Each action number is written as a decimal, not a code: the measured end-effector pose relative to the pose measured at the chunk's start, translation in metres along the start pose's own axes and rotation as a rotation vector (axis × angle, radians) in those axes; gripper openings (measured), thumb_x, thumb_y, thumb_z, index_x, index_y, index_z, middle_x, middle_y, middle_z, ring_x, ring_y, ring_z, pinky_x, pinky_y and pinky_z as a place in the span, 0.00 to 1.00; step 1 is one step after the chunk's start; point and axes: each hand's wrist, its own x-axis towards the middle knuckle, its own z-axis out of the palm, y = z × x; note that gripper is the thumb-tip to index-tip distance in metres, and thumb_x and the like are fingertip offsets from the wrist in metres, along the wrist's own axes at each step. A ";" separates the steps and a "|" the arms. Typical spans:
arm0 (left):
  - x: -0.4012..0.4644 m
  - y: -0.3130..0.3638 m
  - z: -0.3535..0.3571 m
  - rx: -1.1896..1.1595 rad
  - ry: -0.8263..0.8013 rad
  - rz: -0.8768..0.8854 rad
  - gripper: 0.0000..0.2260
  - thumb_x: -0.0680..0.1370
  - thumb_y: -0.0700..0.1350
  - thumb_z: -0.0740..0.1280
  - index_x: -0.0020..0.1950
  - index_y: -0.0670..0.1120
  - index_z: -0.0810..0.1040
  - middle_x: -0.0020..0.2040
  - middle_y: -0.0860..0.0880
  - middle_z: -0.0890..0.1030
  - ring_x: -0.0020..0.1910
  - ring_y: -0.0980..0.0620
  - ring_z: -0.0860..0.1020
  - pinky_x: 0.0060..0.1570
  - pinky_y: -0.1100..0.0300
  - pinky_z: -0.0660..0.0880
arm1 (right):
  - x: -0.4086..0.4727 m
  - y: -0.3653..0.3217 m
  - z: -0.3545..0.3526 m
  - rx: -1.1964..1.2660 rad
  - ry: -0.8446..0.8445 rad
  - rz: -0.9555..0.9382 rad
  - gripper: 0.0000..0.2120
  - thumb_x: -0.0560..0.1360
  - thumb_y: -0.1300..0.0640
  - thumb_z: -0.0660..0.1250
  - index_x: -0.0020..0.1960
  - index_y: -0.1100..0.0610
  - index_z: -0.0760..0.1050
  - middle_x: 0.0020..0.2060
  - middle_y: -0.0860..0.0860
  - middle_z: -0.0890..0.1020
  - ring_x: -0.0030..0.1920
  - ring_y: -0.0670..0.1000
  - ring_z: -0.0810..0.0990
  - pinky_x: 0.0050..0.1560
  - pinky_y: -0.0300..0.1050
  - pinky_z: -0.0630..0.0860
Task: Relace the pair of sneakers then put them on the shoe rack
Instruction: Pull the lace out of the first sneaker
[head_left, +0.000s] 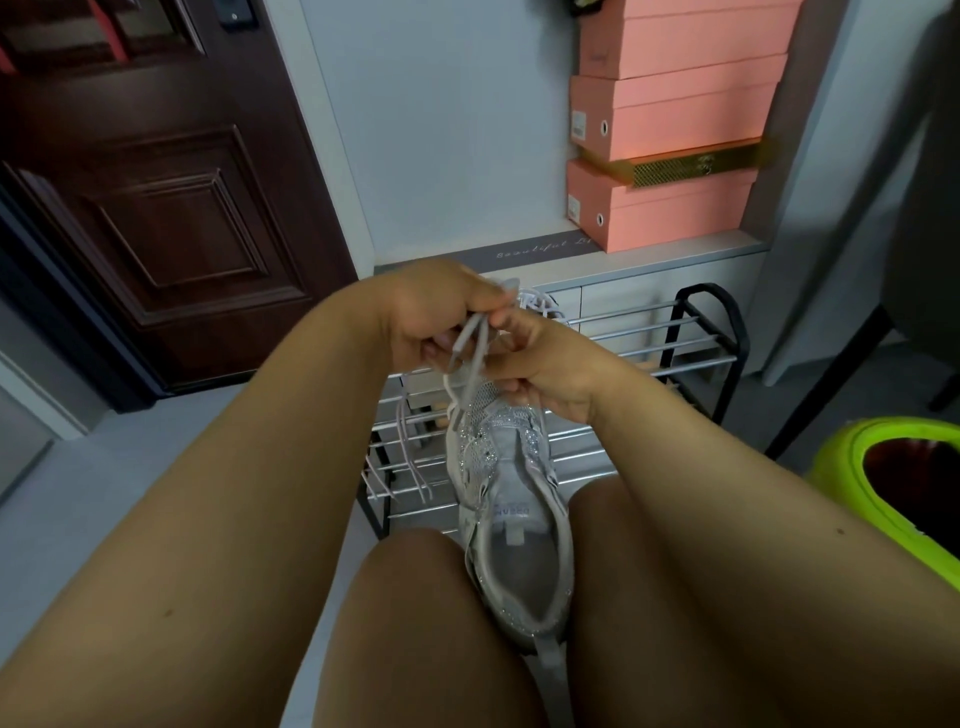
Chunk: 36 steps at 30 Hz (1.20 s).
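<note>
- While it lies wedged between the person's knees, heel nearest, the sneaker (511, 525) points its toe up toward both grips.
- Left hand (434, 312), just above the toe, pinches a doubled lace (470, 345); its grip is closed on that lace.
- Right hand (545, 364), touching the left, curls its fingers round the sneaker's toe end and the lace beside it.
- Loose lace ends (410, 452) hang below-left of the grips.
- Beyond the grips stands the rack (691, 332), with a second sneaker (540, 304) partly hidden behind the hands.
- Pink boxes (670, 156) are stacked farther back on a counter (675, 260).
</note>
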 end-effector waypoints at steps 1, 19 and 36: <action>0.003 -0.001 -0.002 -0.014 -0.014 0.005 0.18 0.81 0.49 0.58 0.33 0.44 0.69 0.23 0.49 0.65 0.17 0.58 0.58 0.19 0.70 0.55 | 0.002 0.001 0.000 -0.012 -0.017 0.002 0.13 0.73 0.70 0.66 0.49 0.52 0.75 0.40 0.58 0.68 0.25 0.44 0.66 0.23 0.36 0.64; 0.031 -0.031 -0.052 -0.685 0.660 0.146 0.17 0.82 0.49 0.57 0.33 0.48 0.68 0.28 0.52 0.63 0.20 0.57 0.57 0.25 0.64 0.50 | 0.006 0.031 -0.085 -0.645 0.552 0.278 0.08 0.79 0.63 0.59 0.41 0.58 0.70 0.32 0.55 0.74 0.29 0.51 0.73 0.30 0.42 0.73; 0.056 0.007 -0.006 -0.068 0.612 0.088 0.15 0.81 0.47 0.59 0.36 0.45 0.74 0.30 0.50 0.68 0.27 0.53 0.67 0.26 0.64 0.67 | -0.003 0.028 -0.081 -0.298 0.492 0.165 0.05 0.75 0.61 0.68 0.40 0.57 0.75 0.28 0.53 0.74 0.25 0.48 0.72 0.26 0.37 0.74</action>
